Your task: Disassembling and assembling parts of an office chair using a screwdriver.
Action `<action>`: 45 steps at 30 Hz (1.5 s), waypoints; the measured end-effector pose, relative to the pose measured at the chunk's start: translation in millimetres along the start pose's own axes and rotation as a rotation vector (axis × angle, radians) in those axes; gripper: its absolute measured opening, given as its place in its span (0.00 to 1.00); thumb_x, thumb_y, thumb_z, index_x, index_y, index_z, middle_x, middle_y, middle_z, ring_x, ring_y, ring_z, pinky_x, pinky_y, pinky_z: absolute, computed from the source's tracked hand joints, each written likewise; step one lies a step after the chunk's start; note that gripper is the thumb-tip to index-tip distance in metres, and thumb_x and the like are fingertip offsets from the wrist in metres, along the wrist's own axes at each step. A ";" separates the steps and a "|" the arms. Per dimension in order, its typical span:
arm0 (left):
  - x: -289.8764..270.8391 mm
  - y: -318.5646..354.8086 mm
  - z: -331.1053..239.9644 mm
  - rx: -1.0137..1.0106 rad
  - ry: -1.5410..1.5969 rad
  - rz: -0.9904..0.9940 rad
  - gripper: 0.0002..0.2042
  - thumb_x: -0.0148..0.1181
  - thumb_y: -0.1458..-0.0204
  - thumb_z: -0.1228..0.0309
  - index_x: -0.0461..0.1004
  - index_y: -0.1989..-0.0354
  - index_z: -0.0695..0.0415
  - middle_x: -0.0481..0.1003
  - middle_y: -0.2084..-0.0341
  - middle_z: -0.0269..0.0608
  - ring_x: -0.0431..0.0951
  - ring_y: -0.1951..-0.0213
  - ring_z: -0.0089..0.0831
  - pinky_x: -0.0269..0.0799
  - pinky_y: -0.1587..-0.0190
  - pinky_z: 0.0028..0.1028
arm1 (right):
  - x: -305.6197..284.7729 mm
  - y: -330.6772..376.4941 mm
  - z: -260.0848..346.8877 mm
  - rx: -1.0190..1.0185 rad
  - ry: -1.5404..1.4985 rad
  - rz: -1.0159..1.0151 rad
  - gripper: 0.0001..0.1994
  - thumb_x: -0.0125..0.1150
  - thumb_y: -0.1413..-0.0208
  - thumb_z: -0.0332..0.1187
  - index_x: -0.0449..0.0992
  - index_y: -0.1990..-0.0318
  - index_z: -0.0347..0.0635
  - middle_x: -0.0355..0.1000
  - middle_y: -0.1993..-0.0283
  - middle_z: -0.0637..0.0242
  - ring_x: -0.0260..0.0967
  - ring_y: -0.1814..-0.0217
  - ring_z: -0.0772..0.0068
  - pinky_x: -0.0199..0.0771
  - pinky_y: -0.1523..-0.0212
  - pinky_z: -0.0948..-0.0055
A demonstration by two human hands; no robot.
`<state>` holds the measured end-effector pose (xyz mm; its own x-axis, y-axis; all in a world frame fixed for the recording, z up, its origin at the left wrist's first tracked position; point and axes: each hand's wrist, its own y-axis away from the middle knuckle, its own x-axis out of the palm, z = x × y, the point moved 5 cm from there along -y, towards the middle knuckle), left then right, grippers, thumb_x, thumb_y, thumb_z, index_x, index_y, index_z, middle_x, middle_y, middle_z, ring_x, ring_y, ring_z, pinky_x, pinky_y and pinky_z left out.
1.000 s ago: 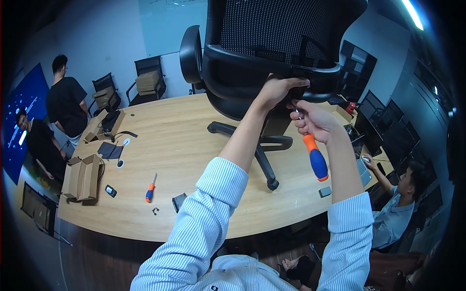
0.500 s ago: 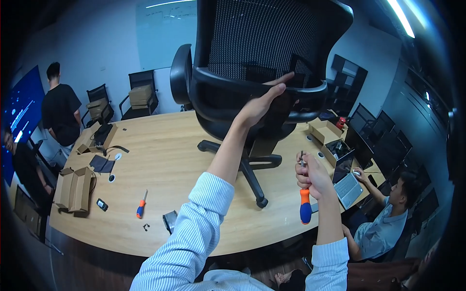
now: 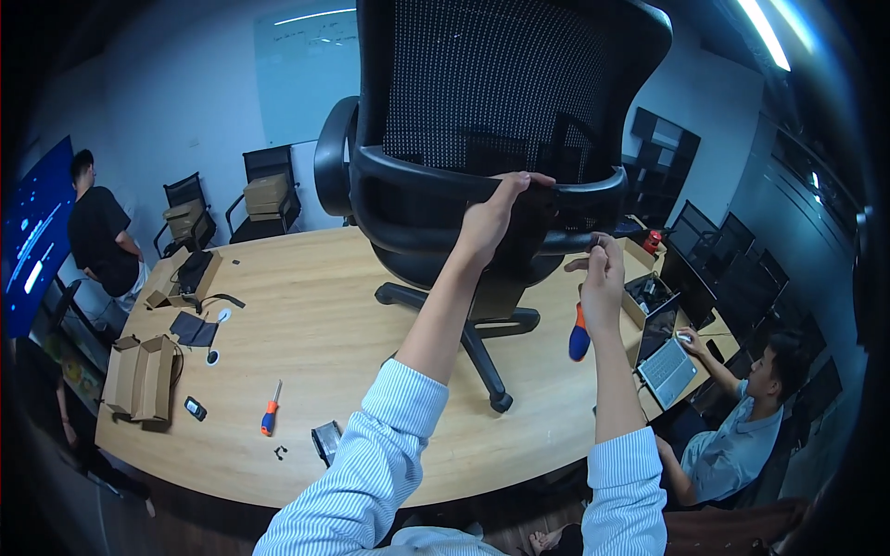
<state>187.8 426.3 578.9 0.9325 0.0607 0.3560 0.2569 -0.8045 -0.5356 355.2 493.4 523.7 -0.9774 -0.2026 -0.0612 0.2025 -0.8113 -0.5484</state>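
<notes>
A black office chair (image 3: 399, 199) with a mesh back stands on the table, its rear side facing me. My left hand (image 3: 491, 222) grips the plastic support at the bottom of the backrest, its fingertips partly out of sight. In my right hand (image 3: 603, 278), just below the right end of that support, is a screwdriver (image 3: 579, 335) with an orange and blue handle hanging down. Its shaft is hidden by the hand, and the fingers are bent near the chair. A second screwdriver (image 3: 269, 420), similarly coloured, lies on the table at the left.
The wooden table (image 3: 306, 306) carries an open cardboard box (image 3: 139, 389), a small dark device (image 3: 195, 408), tiny black parts (image 3: 280, 452) and a clear packet (image 3: 326, 442). On the right a seated person (image 3: 742, 417) uses a laptop (image 3: 667, 371). Another person (image 3: 102, 227) stands far left.
My right hand has risen toward the chair's support, taking the screwdriver up. My left hand's fingers have curled closer onto the support. The standing person at the left has shifted.
</notes>
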 end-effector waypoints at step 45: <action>-13.1 165.8 -233.3 0.665 -0.683 -0.350 0.11 0.54 0.43 0.68 0.81 0.63 0.61 0.81 0.69 0.39 0.79 0.67 0.22 0.73 0.58 0.21 | 132.1 84.1 222.9 -0.143 -0.682 0.897 0.09 0.38 0.31 0.38 0.64 0.60 0.45 0.67 0.74 0.70 0.47 0.88 0.93 0.42 0.89 0.89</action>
<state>158.9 154.3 664.2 0.6702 0.7219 0.1726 0.4383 -0.1972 -0.8769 256.8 276.2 655.4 -0.2364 -0.9710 -0.0371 0.7609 -0.1612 -0.6286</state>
